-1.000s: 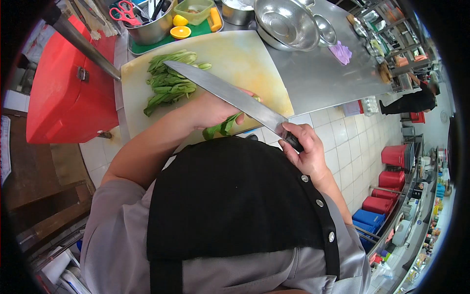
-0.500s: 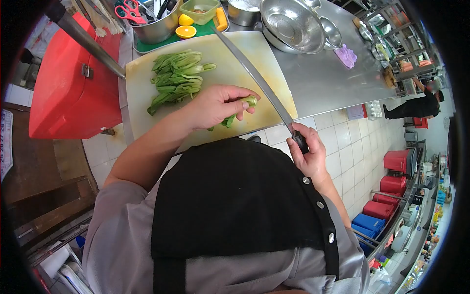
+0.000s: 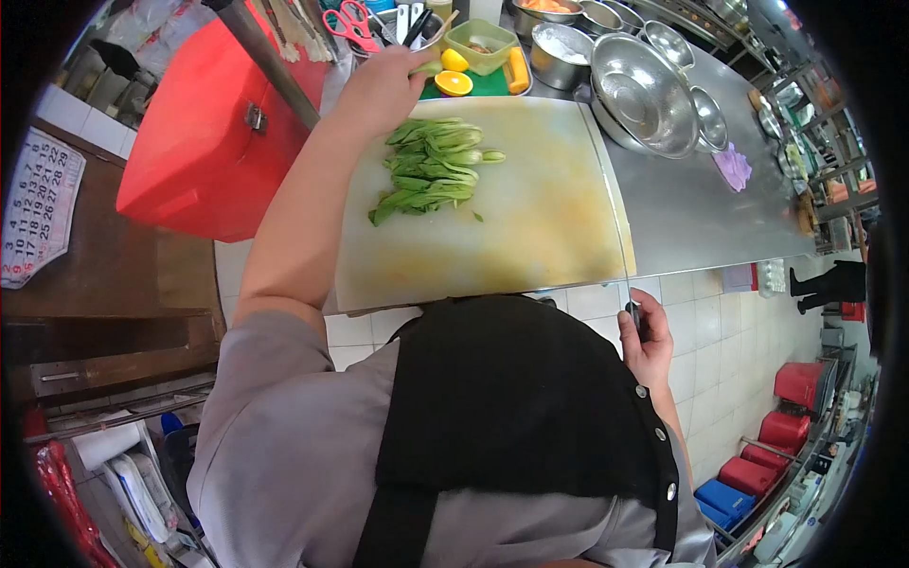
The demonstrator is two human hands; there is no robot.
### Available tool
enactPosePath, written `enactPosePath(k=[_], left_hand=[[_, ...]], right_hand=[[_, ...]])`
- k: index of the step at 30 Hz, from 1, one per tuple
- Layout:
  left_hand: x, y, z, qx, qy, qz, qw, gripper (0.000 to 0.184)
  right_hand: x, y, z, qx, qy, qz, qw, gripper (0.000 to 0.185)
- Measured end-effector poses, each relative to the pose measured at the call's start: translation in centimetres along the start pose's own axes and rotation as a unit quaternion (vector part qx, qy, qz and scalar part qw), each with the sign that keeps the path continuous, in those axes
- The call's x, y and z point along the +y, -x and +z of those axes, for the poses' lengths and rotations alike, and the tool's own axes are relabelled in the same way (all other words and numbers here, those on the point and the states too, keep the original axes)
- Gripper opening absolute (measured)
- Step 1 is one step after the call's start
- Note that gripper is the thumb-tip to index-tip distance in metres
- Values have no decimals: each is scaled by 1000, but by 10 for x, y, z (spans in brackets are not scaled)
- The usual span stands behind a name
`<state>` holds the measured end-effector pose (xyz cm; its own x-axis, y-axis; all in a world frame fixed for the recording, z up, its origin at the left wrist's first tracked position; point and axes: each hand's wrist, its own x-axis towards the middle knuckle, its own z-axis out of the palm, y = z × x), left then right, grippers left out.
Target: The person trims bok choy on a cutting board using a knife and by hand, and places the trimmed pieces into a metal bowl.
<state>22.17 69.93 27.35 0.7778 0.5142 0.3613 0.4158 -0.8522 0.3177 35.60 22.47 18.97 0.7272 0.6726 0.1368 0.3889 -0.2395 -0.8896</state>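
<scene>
My left hand [image 3: 383, 90] reaches past the far left corner of the cutting board, closed around a bok choy [image 3: 429, 68] whose pale stem end pokes out by the fingertips. The rest of that bok choy is hidden. My right hand [image 3: 653, 341] grips the dark handle of a long knife [image 3: 626, 248] near the front right corner. Its thin blade runs edge-on along the right side of the white cutting board [image 3: 540, 237]. Several bok choy [image 3: 436, 166] lie side by side on the board's left part, leaves left and stems right. A small leaf scrap rests near them.
Behind the board are orange halves [image 3: 454, 84], a green container [image 3: 481, 45] and a pot with red scissors [image 3: 351, 26]. Metal bowls [image 3: 653, 95] and a purple cloth [image 3: 733, 168] are at right. A red cooler box [image 3: 204, 142] stands left; a person in dark clothes [image 3: 835, 284] is far right.
My left hand has carried the bok choy from the board's front to beyond its far left corner. The knife has swung upright in view, along the board's right edge. The view has shifted left.
</scene>
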Motion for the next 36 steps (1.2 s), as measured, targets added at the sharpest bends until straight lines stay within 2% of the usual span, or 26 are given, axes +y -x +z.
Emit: enactPosePath(k=[2,8,11,14,17,20,25,29,32,33,35,36], left_hand=[[-20,1,14,-74,-58,-47,994,36],[-66,30,56,-154,-67,-107,980,36],[-67,53,57,-124,-79,-88,985,34],[-27,62,33,20,-72,-79,994,26],[14,77,33,-36,81,-7,996,20],[35,97,57,-66,-7,83,994,20],[46,108,62,-64,-24,104,992,23],[43,112,63,-49,-11,115,992,27],[46,104,58,10,78,113,990,31],[51,101,56,-14,201,69,977,31],[62,96,50,-65,432,-23,899,32],[65,91,46,-102,489,-43,865,32]], right_hand=[[-4,0,1,-10,-24,30,999,35],[-2,-4,3,-17,-15,11,1000,34],[-6,-5,5,-22,-16,24,999,34],[-5,-7,8,-22,-18,28,999,34],[-4,-9,13,-26,-31,33,999,35],[-5,-12,14,-39,-34,43,998,35],[-6,-12,17,-45,-15,10,999,35],[-8,-11,19,-37,-48,48,997,35],[-1,-10,17,-27,-30,45,998,35],[-2,-10,17,-27,-19,49,998,35],[-7,-11,19,-31,-20,78,996,33],[-9,-12,20,-34,-40,95,994,32]])
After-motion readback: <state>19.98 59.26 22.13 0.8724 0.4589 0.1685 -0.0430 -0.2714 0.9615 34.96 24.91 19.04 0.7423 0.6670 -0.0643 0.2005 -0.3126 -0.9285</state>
